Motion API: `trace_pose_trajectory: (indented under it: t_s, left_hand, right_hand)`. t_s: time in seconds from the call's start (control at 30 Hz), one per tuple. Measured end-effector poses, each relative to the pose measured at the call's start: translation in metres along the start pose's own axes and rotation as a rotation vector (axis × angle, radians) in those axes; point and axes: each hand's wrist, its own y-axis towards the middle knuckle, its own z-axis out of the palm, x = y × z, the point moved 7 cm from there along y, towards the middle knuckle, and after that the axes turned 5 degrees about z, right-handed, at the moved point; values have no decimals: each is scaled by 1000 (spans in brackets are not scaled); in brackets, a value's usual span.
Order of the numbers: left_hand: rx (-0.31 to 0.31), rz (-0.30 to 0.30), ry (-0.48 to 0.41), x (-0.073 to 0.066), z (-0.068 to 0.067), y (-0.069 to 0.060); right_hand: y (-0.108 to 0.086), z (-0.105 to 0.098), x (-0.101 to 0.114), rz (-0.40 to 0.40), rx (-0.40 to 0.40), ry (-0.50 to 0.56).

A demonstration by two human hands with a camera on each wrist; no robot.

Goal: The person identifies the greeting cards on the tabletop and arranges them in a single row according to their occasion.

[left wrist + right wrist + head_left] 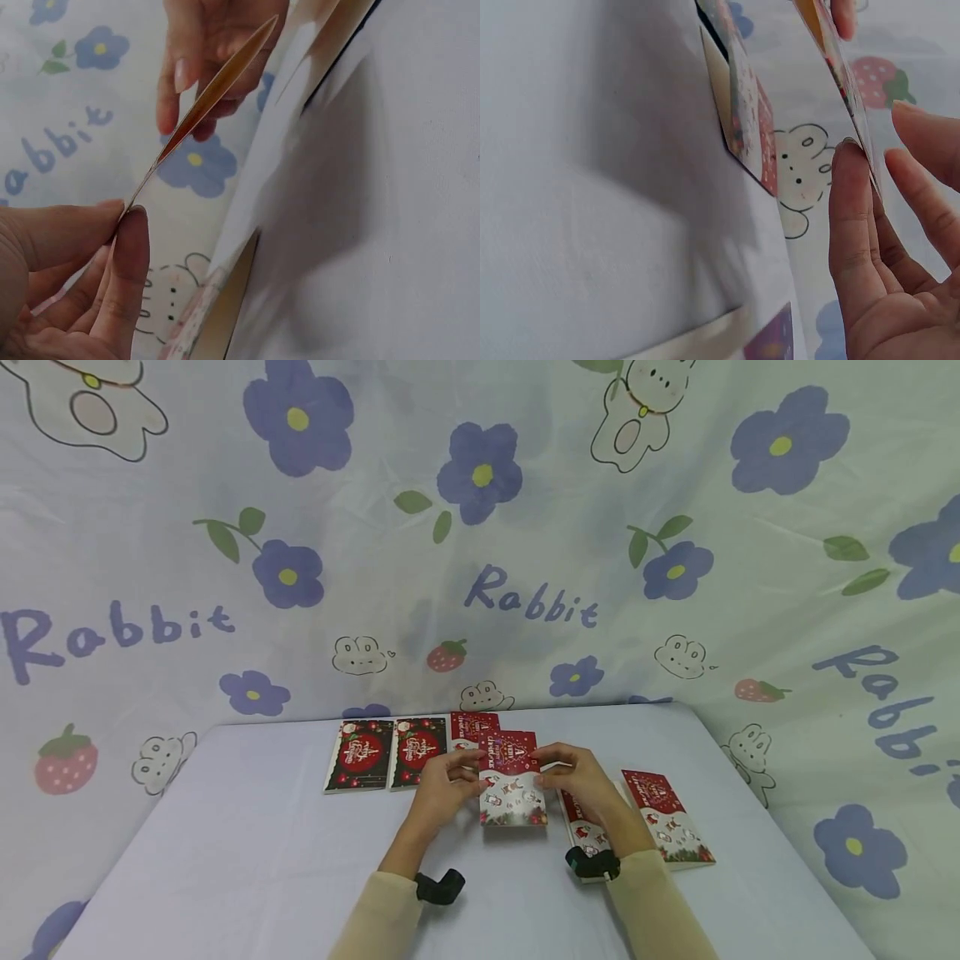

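A red-and-white Christmas card [513, 785] is held upright above the table between both hands. My left hand [438, 789] pinches its left edge between thumb and fingers, as the left wrist view also shows. The card [214, 94] gapes slightly, showing an orange-brown inside. At its right edge is my right hand [588, 777]. In the right wrist view a fingertip of my right hand [889, 285] touches the card [847, 90], while the digits on the other side stand apart from it.
Two dark Christmas cards [358, 756] stand at the back left, with a red card [472, 725] beside them, partly hidden. A matching card [667, 818] stands at right. Another card [588, 835] is partly behind my right wrist. A patterned cloth [405, 593] hangs behind the white table [247, 843].
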Motion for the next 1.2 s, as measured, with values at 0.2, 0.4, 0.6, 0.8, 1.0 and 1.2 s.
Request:
trace_pose_trajectory:
  t_s: [0.2, 0.4, 0.6, 0.8, 1.0, 1.2]
  left_hand:
    - [-31, -12, -40, -2, -4, 1]
    - [-33, -10, -25, 1, -5, 2]
    - [-71, -2, -7, 5, -4, 2]
    - [-94, 3, 9, 5, 2, 3]
    - [-86, 9, 62, 3, 8, 8]
    - [-98, -4, 139, 0, 9, 24]
  right_hand:
    - [2, 4, -2, -1, 10, 4]
    - [3, 5, -3, -25, 5, 19]
    - [5, 4, -5, -18, -32, 13]
    - [4, 0, -7, -2, -78, -16]
    - [6, -6, -3, -8, -100, -67]
    - [14, -12, 8, 17, -111, -90]
